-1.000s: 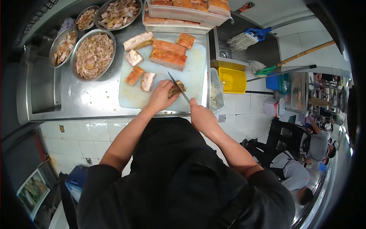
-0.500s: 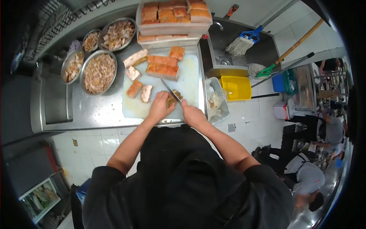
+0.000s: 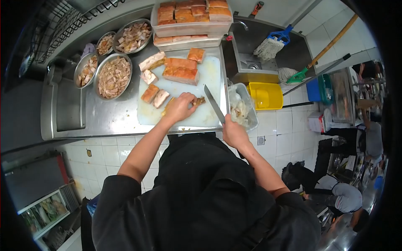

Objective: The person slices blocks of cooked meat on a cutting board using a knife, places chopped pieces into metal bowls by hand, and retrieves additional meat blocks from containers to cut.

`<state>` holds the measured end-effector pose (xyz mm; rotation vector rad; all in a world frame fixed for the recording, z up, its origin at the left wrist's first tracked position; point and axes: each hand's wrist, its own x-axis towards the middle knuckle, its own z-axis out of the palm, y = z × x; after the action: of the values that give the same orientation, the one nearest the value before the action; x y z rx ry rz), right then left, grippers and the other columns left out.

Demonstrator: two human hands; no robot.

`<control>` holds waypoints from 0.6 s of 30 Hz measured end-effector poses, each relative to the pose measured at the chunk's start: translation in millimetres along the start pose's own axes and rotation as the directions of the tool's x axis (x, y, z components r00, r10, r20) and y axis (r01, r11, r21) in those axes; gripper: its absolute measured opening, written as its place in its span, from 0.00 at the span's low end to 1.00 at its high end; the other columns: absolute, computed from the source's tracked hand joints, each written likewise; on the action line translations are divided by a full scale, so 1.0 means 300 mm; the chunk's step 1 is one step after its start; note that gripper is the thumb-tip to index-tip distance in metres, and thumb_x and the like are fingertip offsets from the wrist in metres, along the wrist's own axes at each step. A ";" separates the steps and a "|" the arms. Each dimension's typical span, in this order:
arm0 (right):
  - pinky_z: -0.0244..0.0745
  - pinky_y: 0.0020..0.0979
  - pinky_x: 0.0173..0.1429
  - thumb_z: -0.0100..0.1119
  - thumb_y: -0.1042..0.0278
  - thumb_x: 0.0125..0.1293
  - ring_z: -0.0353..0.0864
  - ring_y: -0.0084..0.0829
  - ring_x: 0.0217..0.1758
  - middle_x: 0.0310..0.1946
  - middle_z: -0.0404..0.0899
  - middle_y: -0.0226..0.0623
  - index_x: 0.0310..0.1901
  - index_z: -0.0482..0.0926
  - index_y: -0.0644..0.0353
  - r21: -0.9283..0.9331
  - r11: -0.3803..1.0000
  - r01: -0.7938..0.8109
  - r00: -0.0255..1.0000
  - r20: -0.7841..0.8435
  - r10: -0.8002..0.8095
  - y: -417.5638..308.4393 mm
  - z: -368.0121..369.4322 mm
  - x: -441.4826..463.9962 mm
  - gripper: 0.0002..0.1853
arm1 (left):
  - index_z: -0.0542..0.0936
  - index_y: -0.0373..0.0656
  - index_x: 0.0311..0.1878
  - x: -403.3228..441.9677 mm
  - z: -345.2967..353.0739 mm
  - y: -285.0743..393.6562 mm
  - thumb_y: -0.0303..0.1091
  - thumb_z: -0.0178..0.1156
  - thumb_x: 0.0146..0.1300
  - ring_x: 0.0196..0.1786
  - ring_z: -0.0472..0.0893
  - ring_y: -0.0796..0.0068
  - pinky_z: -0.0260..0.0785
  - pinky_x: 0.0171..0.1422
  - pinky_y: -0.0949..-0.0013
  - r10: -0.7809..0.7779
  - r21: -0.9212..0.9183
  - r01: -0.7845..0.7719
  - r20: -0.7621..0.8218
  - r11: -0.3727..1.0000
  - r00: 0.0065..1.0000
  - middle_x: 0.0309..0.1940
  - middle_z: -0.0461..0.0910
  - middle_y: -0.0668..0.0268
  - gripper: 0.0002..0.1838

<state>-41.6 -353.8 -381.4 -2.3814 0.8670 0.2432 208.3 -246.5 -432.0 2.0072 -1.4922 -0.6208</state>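
Note:
My right hand [image 3: 235, 131] is wrapped round the handle of a knife [image 3: 214, 103], whose blade points up and left over the right edge of the white cutting board [image 3: 209, 119]. My left hand [image 3: 182, 107] is on the board, its fingers closed on a brown piece of meat [image 3: 198, 101] that shows past the fingertips. Another bit shows at the left of that hand. Two cut chunks [image 3: 161, 98] lie left of my left hand. Farther back are large orange-skinned meat blocks [image 3: 181, 71], a smaller block [image 3: 196, 55] and pale pieces [image 3: 149, 77].
Metal bowls of cut meat [image 3: 114, 77] stand at the left. Stacked tubs of meat blocks [image 3: 192, 28] are behind the board. A tub with a plastic bag [image 3: 242, 106], a yellow bin [image 3: 265, 96], a sink [image 3: 255, 52] and mops [image 3: 270, 48] are at the right. Co-workers [image 3: 347, 196] are at the far right.
The knife has moved off the meat to the right with my right hand. My left hand has shifted over the board and now covers more of the brown meat. The view has moved slightly.

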 end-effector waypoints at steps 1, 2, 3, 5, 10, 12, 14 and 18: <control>0.75 0.62 0.40 0.49 0.73 0.68 0.83 0.65 0.33 0.27 0.82 0.61 0.50 0.65 0.66 0.024 1.000 -0.008 1.000 -0.013 0.008 -0.020 -0.004 -0.006 0.12 | 0.80 0.40 0.52 -0.016 0.025 0.008 0.26 0.68 0.56 0.49 0.81 0.52 0.75 0.60 0.58 0.002 -0.004 -0.002 0.006 1.000 1.000 0.45 0.81 0.55 0.19; 0.76 0.62 0.40 0.49 0.73 0.68 0.84 0.64 0.33 0.26 0.82 0.60 0.50 0.65 0.66 0.051 0.999 -0.017 0.999 -0.026 0.019 -0.049 -0.013 -0.014 0.12 | 0.80 0.40 0.49 -0.038 0.053 0.011 0.26 0.69 0.56 0.48 0.81 0.54 0.76 0.57 0.59 0.049 0.006 -0.048 -0.105 0.999 0.993 0.44 0.81 0.57 0.17; 0.76 0.62 0.40 0.49 0.73 0.68 0.84 0.64 0.33 0.26 0.82 0.60 0.50 0.65 0.66 0.053 0.998 -0.025 0.999 -0.026 0.027 -0.070 -0.021 -0.017 0.12 | 0.80 0.40 0.47 -0.048 0.075 0.011 0.26 0.69 0.56 0.46 0.82 0.57 0.77 0.55 0.59 0.097 0.020 -0.095 -0.215 0.995 0.972 0.42 0.80 0.58 0.15; 0.73 0.64 0.39 0.52 0.71 0.71 0.81 0.68 0.32 0.26 0.81 0.64 0.50 0.62 0.66 0.070 0.998 0.004 1.000 -0.031 -0.002 -0.103 -0.032 -0.017 0.12 | 0.79 0.40 0.46 -0.045 0.106 0.015 0.25 0.70 0.56 0.46 0.82 0.58 0.78 0.52 0.60 0.002 -0.128 -0.038 -0.268 0.991 0.963 0.42 0.79 0.59 0.14; 0.75 0.61 0.39 0.51 0.73 0.68 0.83 0.64 0.32 0.26 0.82 0.61 0.51 0.64 0.67 -0.030 0.999 -0.021 0.999 0.027 0.022 -0.166 -0.055 -0.032 0.13 | 0.78 0.38 0.46 -0.045 0.105 0.035 0.22 0.68 0.55 0.50 0.78 0.53 0.75 0.56 0.57 -0.041 -0.330 -0.039 -0.233 0.943 0.972 0.42 0.77 0.58 0.15; 0.78 0.58 0.40 0.50 0.74 0.66 0.85 0.61 0.34 0.28 0.83 0.59 0.52 0.66 0.68 -0.074 0.995 -0.068 0.995 0.072 0.074 -0.181 -0.060 -0.047 0.14 | 0.79 0.38 0.48 -0.051 0.106 0.029 0.23 0.68 0.55 0.52 0.78 0.52 0.75 0.57 0.56 0.041 -0.277 -0.091 -0.181 0.956 0.983 0.43 0.78 0.56 0.17; 0.79 0.58 0.40 0.50 0.75 0.65 0.85 0.61 0.34 0.28 0.83 0.60 0.52 0.65 0.69 -0.050 0.996 -0.071 0.994 0.077 0.075 -0.188 -0.055 -0.059 0.14 | 0.78 0.38 0.47 -0.051 0.118 0.027 0.23 0.68 0.55 0.52 0.78 0.51 0.74 0.57 0.56 0.093 -0.236 -0.143 -0.212 0.961 0.973 0.44 0.78 0.56 0.16; 0.78 0.58 0.43 0.50 0.75 0.66 0.86 0.62 0.38 0.30 0.84 0.61 0.52 0.65 0.69 -0.082 0.990 -0.112 0.978 0.169 0.124 -0.226 -0.071 -0.088 0.14 | 0.78 0.38 0.46 -0.053 0.140 0.027 0.24 0.67 0.55 0.54 0.79 0.51 0.74 0.57 0.56 0.115 -0.175 -0.159 -0.236 0.972 0.965 0.46 0.80 0.55 0.15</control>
<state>-19.4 -310.5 -323.3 -2.3355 0.9313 0.5298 170.6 -239.8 -457.1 1.7464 -1.3669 -0.4458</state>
